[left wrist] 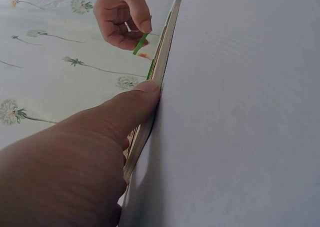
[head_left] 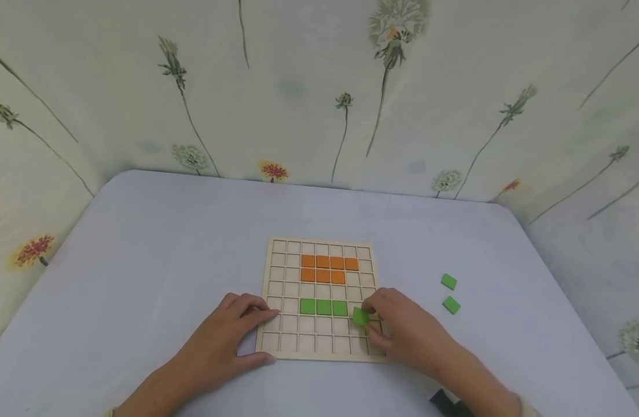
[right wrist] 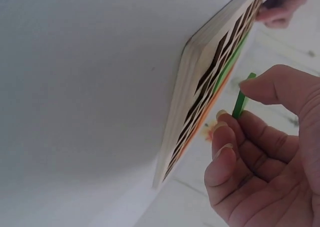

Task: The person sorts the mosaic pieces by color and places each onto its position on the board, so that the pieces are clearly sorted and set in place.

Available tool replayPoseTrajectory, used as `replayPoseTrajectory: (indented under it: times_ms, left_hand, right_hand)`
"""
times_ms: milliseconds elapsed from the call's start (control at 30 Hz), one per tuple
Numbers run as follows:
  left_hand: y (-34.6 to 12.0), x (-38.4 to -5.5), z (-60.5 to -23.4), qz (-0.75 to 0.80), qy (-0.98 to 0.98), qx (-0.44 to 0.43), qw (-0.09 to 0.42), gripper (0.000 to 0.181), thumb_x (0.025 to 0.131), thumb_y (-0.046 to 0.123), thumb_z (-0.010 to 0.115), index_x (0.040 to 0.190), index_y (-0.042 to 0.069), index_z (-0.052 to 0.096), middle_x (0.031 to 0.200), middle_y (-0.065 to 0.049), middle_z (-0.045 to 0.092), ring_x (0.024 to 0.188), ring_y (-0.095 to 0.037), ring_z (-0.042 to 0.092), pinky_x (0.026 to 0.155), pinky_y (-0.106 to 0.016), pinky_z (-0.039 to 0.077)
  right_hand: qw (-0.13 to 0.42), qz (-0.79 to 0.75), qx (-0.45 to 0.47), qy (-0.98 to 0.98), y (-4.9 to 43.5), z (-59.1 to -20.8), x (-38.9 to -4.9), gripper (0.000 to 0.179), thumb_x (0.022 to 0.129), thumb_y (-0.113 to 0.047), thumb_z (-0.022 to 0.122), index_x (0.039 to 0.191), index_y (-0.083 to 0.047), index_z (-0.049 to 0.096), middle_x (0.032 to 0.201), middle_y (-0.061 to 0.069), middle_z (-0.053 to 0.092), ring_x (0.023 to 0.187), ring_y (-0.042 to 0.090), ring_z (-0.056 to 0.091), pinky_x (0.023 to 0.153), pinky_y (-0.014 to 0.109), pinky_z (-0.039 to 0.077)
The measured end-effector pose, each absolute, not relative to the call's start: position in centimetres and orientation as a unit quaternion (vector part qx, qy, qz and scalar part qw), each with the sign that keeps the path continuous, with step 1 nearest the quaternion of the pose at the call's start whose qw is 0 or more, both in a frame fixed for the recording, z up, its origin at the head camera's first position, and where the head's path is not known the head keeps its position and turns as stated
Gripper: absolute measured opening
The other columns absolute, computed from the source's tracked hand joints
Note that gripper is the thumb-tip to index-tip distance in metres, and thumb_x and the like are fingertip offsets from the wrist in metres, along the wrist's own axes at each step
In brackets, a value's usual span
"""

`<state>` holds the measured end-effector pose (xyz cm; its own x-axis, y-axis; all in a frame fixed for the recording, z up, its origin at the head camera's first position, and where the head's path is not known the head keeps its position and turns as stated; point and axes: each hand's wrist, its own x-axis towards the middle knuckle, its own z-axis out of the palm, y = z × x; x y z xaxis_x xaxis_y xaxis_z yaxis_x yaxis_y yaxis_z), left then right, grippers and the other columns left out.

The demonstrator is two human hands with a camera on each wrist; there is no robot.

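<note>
A square wooden grid board [head_left: 321, 356] lies flat in front of me. Orange square tiles [head_left: 322, 262] fill cells in two of its rows, and three green tiles [head_left: 323, 307] form a line in a nearer row. My right hand [head_left: 405, 330] pinches another green tile [right wrist: 240, 101] between thumb and fingers, tilted, above the board just right of that line. At the board's near left corner rests my left hand [head_left: 223, 336], its thumb [left wrist: 147, 89] against the front edge and its fingers at the left edge.
Two loose green tiles [head_left: 450, 293] lie on the white-covered table [head_left: 205, 231] right of the board. A dark object [head_left: 444, 402] shows beside the right wrist. Floral fabric [head_left: 298, 104] hangs behind the table.
</note>
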<state>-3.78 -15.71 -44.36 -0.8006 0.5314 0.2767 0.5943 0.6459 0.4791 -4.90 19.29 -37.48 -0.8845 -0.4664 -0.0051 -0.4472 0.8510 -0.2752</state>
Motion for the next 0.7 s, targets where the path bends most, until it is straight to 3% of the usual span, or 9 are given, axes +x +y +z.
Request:
replayPoseTrajectory:
  times_ms: [700]
  left_hand:
    - [-15.8,-3.9,-44.5,-0.282,-0.904,-0.315,0.062,0.068,0.08,0.051,0.088,0.139,0.023,0.068,0.136,0.013,0.05,0.122,-0.011,0.045,0.103,-0.036,0.048]
  right_hand:
    - [0.018,-0.117,-0.342,0.932,13.7,-38.0,-5.4,0.019,0.09,-0.02,0.079,0.106,-0.016,0.071,0.105,-0.008,0.063,0.1,0.01,0.057,0.087,0.026,0.055]
